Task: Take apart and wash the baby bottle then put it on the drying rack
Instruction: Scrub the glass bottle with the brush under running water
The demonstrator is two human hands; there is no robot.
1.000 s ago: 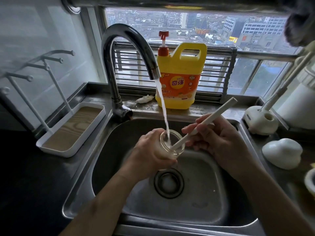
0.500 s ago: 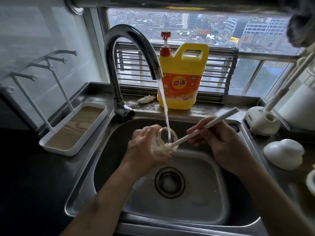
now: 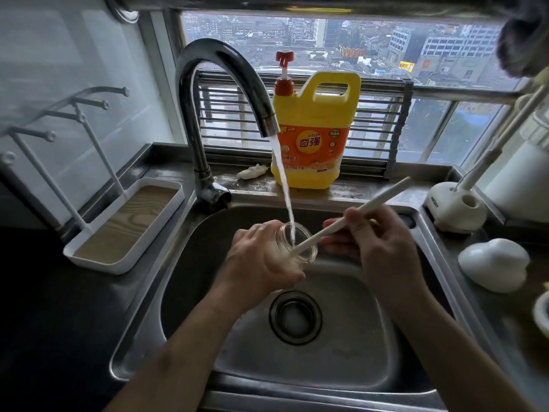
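Note:
My left hand (image 3: 261, 260) grips the clear baby bottle (image 3: 297, 243) over the steel sink (image 3: 395, 346), mouth tilted up to the right. Water from the faucet (image 3: 225, 84) streams into the bottle's mouth. My right hand (image 3: 377, 248) holds the white handle of a bottle brush (image 3: 383, 196), whose lower end is inside the bottle; the brush head is hidden. The drying rack (image 3: 124, 224), a white tray with a wood-look floor and upright pegs, stands on the counter to the left of the sink.
A yellow dish-soap jug (image 3: 315, 135) stands on the ledge behind the sink. On the right counter are a white brush stand (image 3: 454, 208), a white rounded cap-like piece (image 3: 493, 264) and a white container (image 3: 523, 179). The drain (image 3: 295, 318) lies under my hands.
The bottle and my left hand have shifted slightly left and up under the stream. The brush has slid a little deeper into the bottle, its handle tilting lower.

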